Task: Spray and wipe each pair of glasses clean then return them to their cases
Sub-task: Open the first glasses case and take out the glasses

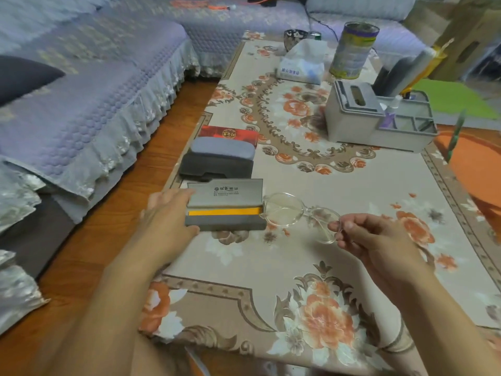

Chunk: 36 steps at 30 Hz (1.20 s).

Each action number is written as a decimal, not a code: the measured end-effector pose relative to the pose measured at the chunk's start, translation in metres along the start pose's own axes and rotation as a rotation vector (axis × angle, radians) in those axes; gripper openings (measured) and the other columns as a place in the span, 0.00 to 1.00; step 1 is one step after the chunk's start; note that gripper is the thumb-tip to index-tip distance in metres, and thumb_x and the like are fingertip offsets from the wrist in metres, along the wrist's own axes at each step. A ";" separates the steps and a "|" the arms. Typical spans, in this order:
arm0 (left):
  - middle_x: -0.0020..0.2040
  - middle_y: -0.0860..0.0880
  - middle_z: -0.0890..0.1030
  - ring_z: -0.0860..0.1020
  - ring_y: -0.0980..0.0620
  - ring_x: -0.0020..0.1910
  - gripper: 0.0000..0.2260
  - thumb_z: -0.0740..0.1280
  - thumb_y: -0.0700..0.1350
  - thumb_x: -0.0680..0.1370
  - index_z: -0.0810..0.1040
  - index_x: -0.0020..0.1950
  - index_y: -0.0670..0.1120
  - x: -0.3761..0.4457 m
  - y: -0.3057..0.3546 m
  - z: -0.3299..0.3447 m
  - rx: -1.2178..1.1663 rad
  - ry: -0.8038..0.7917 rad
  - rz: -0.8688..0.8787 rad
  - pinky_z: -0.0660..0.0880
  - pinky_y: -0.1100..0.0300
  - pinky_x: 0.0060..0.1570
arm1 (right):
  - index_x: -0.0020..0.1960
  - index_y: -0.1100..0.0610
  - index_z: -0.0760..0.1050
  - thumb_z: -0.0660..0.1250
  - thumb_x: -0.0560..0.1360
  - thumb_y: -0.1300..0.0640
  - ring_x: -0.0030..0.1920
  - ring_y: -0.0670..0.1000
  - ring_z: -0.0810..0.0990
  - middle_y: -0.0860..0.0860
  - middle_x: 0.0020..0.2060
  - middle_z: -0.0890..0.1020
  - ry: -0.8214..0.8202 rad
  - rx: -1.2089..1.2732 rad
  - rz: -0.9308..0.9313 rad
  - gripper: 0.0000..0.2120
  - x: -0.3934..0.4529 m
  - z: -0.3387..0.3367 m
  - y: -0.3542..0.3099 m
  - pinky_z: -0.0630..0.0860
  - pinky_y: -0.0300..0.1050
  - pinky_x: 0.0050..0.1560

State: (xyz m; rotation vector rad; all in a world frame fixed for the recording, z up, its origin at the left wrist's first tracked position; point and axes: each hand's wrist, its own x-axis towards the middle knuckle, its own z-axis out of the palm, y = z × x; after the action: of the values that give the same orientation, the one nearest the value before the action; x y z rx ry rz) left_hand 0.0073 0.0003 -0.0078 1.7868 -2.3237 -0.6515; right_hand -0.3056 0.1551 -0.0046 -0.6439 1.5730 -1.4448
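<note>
An open grey glasses case [226,219] with a yellow cloth inside lies near the table's left edge. My left hand [169,215] grips its left end, fingers round the lid and base. My right hand [371,237] pinches one end of a clear-framed pair of glasses [295,211]; its far lens hangs at the case's right end. Behind the open case lie a black case [215,165], a blue-grey case [223,150] and a red box [230,134]. A small spray bottle [392,109] stands in the grey organiser.
A grey desk organiser [352,123] with remotes stands at the back right. Behind it are a tall tin [353,51], a tissue pack [302,65] and a dark cup [294,39]. A floral cloth [339,183] covers the table. A purple sofa [89,104] runs along the left.
</note>
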 end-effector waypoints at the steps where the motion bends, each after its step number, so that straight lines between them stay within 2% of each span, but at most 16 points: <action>1: 0.70 0.55 0.70 0.65 0.58 0.68 0.27 0.71 0.51 0.78 0.66 0.75 0.60 -0.006 0.013 0.001 -0.099 0.068 0.081 0.68 0.58 0.67 | 0.51 0.69 0.79 0.63 0.79 0.70 0.39 0.54 0.80 0.64 0.44 0.83 0.001 -0.039 -0.011 0.06 -0.002 -0.002 0.000 0.81 0.40 0.43; 3: 0.59 0.57 0.78 0.73 0.67 0.54 0.12 0.67 0.48 0.81 0.77 0.65 0.57 -0.022 0.045 0.005 -0.433 0.172 0.219 0.71 0.74 0.51 | 0.50 0.67 0.81 0.64 0.79 0.70 0.40 0.54 0.81 0.65 0.43 0.83 -0.006 -0.145 -0.042 0.06 -0.008 -0.004 -0.004 0.81 0.41 0.44; 4: 0.53 0.58 0.80 0.75 0.67 0.49 0.08 0.66 0.46 0.82 0.81 0.60 0.54 -0.029 0.059 0.010 -0.553 0.176 0.257 0.72 0.76 0.43 | 0.49 0.66 0.81 0.65 0.79 0.70 0.39 0.53 0.82 0.64 0.42 0.84 -0.013 -0.204 -0.065 0.06 -0.012 -0.005 -0.007 0.81 0.40 0.43; 5: 0.49 0.59 0.80 0.76 0.67 0.47 0.08 0.65 0.45 0.82 0.83 0.57 0.52 -0.032 0.068 0.018 -0.593 0.155 0.298 0.72 0.75 0.40 | 0.48 0.65 0.82 0.66 0.79 0.70 0.38 0.52 0.82 0.62 0.41 0.85 -0.021 -0.262 -0.094 0.07 -0.017 -0.006 -0.010 0.81 0.39 0.42; 7: 0.47 0.60 0.79 0.75 0.65 0.50 0.09 0.65 0.46 0.82 0.84 0.57 0.51 -0.033 0.079 0.035 -0.525 0.042 0.389 0.69 0.74 0.44 | 0.46 0.60 0.84 0.67 0.78 0.68 0.38 0.50 0.83 0.56 0.38 0.86 -0.042 -0.413 -0.170 0.08 -0.027 -0.008 -0.016 0.79 0.36 0.42; 10: 0.46 0.61 0.78 0.75 0.65 0.50 0.10 0.64 0.51 0.83 0.84 0.58 0.55 -0.032 0.080 0.050 -0.408 -0.189 0.443 0.66 0.74 0.45 | 0.46 0.53 0.85 0.69 0.78 0.64 0.39 0.44 0.83 0.45 0.37 0.86 -0.078 -0.689 -0.312 0.09 -0.042 -0.010 -0.019 0.76 0.31 0.42; 13: 0.45 0.53 0.82 0.77 0.60 0.46 0.11 0.62 0.53 0.83 0.83 0.48 0.54 -0.037 0.081 0.052 -0.237 -0.389 0.482 0.73 0.64 0.48 | 0.50 0.50 0.85 0.70 0.77 0.63 0.45 0.40 0.84 0.37 0.42 0.86 -0.103 -0.854 -0.403 0.10 -0.051 -0.015 -0.012 0.77 0.31 0.45; 15: 0.45 0.54 0.85 0.79 0.56 0.41 0.10 0.64 0.53 0.83 0.85 0.52 0.54 -0.039 0.082 0.050 -0.227 -0.483 0.454 0.76 0.60 0.44 | 0.52 0.49 0.85 0.70 0.77 0.64 0.48 0.38 0.84 0.35 0.45 0.85 -0.117 -0.872 -0.432 0.11 -0.054 -0.018 -0.007 0.78 0.32 0.48; 17: 0.47 0.59 0.84 0.80 0.62 0.43 0.08 0.66 0.51 0.82 0.84 0.56 0.56 -0.040 0.083 0.049 -0.232 -0.525 0.430 0.76 0.65 0.44 | 0.53 0.49 0.85 0.70 0.77 0.64 0.50 0.36 0.83 0.36 0.46 0.86 -0.121 -0.882 -0.465 0.12 -0.056 -0.020 -0.005 0.77 0.31 0.50; 20: 0.46 0.63 0.81 0.77 0.68 0.46 0.06 0.67 0.49 0.81 0.85 0.53 0.56 -0.043 0.087 0.049 -0.259 -0.467 0.416 0.70 0.72 0.41 | 0.53 0.48 0.85 0.71 0.77 0.63 0.51 0.36 0.83 0.36 0.47 0.85 -0.119 -0.907 -0.497 0.12 -0.059 -0.023 -0.003 0.76 0.29 0.51; 23: 0.44 0.60 0.82 0.77 0.63 0.45 0.05 0.69 0.47 0.80 0.84 0.47 0.55 -0.043 0.088 0.048 -0.389 -0.264 0.344 0.70 0.68 0.41 | 0.52 0.49 0.85 0.71 0.77 0.64 0.50 0.37 0.83 0.37 0.47 0.85 -0.097 -0.917 -0.493 0.11 -0.057 -0.029 -0.001 0.77 0.32 0.51; 26: 0.36 0.56 0.82 0.77 0.57 0.34 0.06 0.69 0.43 0.80 0.83 0.46 0.52 -0.044 0.090 0.047 -0.733 -0.081 0.235 0.73 0.62 0.38 | 0.51 0.48 0.85 0.73 0.76 0.63 0.49 0.37 0.82 0.37 0.46 0.85 -0.095 -0.979 -0.480 0.11 -0.056 -0.033 0.004 0.76 0.30 0.51; 28: 0.33 0.56 0.81 0.76 0.58 0.30 0.06 0.68 0.40 0.80 0.82 0.47 0.50 -0.049 0.094 0.044 -0.932 -0.052 0.189 0.72 0.66 0.33 | 0.50 0.48 0.84 0.74 0.76 0.61 0.48 0.38 0.82 0.37 0.44 0.84 -0.101 -1.001 -0.481 0.08 -0.057 -0.032 0.007 0.76 0.31 0.49; 32: 0.34 0.59 0.82 0.75 0.59 0.31 0.07 0.68 0.38 0.80 0.82 0.46 0.48 -0.059 0.099 0.049 -0.970 -0.090 0.213 0.72 0.69 0.33 | 0.45 0.49 0.81 0.74 0.73 0.55 0.41 0.41 0.78 0.38 0.39 0.80 -0.047 -1.137 -0.592 0.03 -0.056 -0.028 0.006 0.77 0.37 0.40; 34: 0.35 0.58 0.81 0.76 0.59 0.31 0.06 0.68 0.37 0.79 0.82 0.46 0.47 -0.062 0.100 0.053 -0.979 -0.121 0.217 0.72 0.69 0.34 | 0.49 0.52 0.83 0.74 0.73 0.57 0.39 0.43 0.77 0.42 0.40 0.80 0.002 -1.222 -0.653 0.05 -0.053 -0.028 0.008 0.78 0.43 0.37; 36: 0.36 0.56 0.82 0.78 0.58 0.32 0.06 0.68 0.37 0.80 0.82 0.47 0.46 -0.063 0.102 0.056 -0.984 -0.135 0.217 0.74 0.68 0.34 | 0.56 0.54 0.83 0.72 0.75 0.59 0.37 0.44 0.76 0.44 0.40 0.80 0.090 -1.235 -0.654 0.11 -0.052 -0.029 0.012 0.77 0.41 0.37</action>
State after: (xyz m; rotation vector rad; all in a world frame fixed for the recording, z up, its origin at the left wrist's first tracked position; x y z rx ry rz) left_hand -0.0852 0.0945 -0.0058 1.0332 -1.6843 -1.5396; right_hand -0.3032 0.2160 -0.0049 -1.9469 2.3904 -0.7218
